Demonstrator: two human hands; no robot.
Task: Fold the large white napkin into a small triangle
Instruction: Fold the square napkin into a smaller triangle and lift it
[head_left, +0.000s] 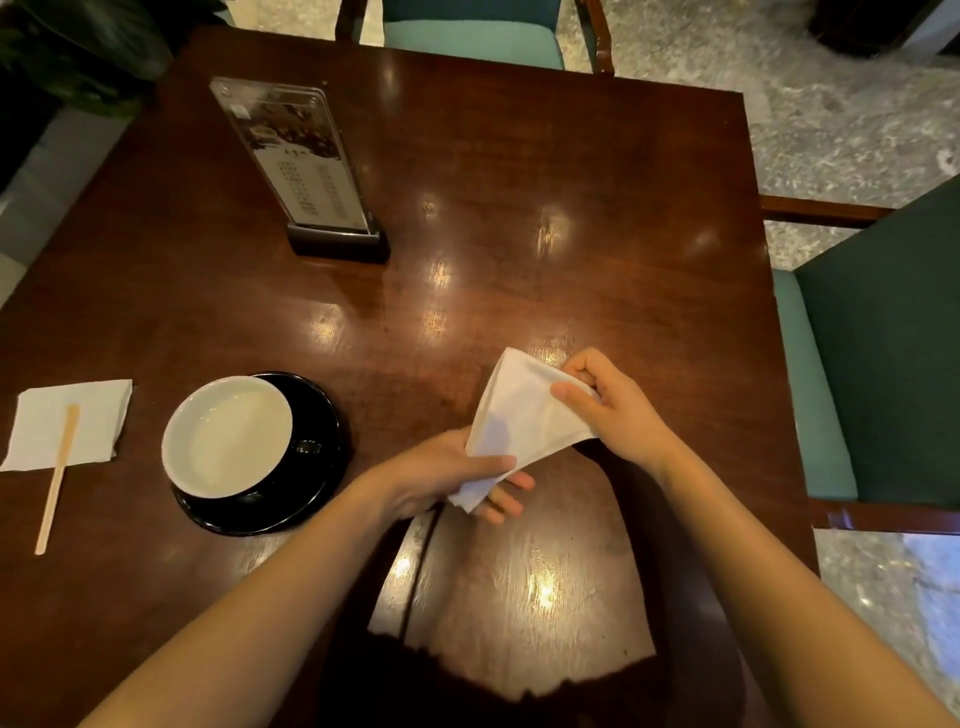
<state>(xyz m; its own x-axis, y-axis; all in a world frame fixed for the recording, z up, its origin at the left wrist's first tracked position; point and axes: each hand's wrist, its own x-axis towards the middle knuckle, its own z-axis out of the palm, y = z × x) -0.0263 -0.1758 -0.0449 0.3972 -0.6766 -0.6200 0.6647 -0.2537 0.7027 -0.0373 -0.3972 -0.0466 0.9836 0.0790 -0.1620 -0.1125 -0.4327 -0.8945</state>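
1. The napkin (524, 421), already a small, roughly triangular wedge, is held up off the worktop (519, 208), to the right of the cup (228, 436).
2. The left hand (447, 475) has its fingers closed on the lower tip; the right hand (613, 410) pinches the upper right corner.
3. Risk, as I judge it: held in the air, the layers may slip out of line if either pinch loosens, leaving a crooked fold.
4. The saucer (311, 467) under the cup lies near the left elbow's path; a wide swing could knock it.
5. Left of the cup lie a paper napkin (98, 410) and a stir stick (57, 478); behind it stands a menu holder (311, 171).
6. The worktop is dark, glossy wood, with green chairs (883, 364) and stone floor around it.
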